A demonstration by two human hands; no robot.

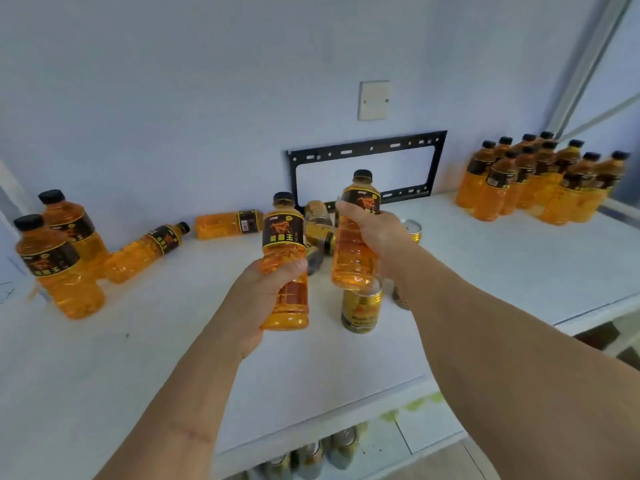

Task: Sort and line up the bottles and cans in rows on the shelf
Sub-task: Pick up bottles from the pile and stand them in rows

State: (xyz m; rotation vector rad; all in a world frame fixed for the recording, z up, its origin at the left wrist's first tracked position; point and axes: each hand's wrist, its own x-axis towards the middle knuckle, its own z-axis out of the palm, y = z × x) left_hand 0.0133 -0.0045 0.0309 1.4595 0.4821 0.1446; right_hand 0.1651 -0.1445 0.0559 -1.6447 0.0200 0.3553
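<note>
The left hand was closed around the lower body of an upright orange plastic bottle with a black cap, and the right hand gripped a second such bottle mid-body, both held above the white shelf, probably bound for the standing bottle group at the far right. A gold can stood below; others behind looked toppled, though blurred.
</note>
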